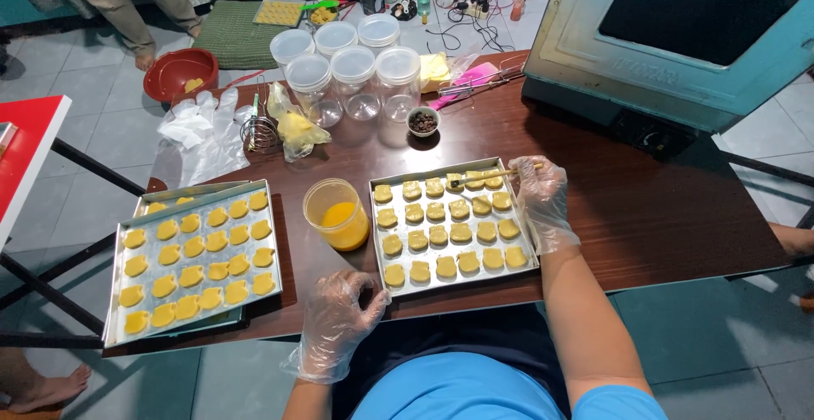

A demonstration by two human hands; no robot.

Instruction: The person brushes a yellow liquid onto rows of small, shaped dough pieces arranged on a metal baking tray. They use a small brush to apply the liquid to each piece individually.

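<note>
Right hand [541, 198], sheathed in a thin clear plastic glove, is pinched around the end of a slim wooden-handled pastry brush [494, 174], whose dark bristle tip rests on a biscuit in the far row of the shiny rectangular metal baking tray [454, 278] in front of the person. That tray holds rows of small pale-yellow shaped dough pieces [438, 235] (four rows, neatly spaced). The gloved left hand [341, 312] sits at the near edge of the dark brown wooden table [644, 208], fingers curled loosely with thumb and forefinger meeting, holding nothing that can be seen, just beside the near left corner of the tray.

Between the two trays stands a clear plastic cup of orange-yellow liquid [337, 215], just left of the worked tray. Further left lies a second metal baking tray [273, 242] filled with brighter yellow dough shapes, stacked on another tray. At the far side of the table stand six clear plastic jars with white lids [353, 72], a small dark bowl of brown bits [422, 121], a wire whisk [259, 132], a crumpled bag with yellow contents [297, 127] and loose clear gloves [203, 127]. A large teal metal oven box [678, 38] occupies the far right. On the tiled floor, far left, sits a red round bowl [178, 72].
</note>
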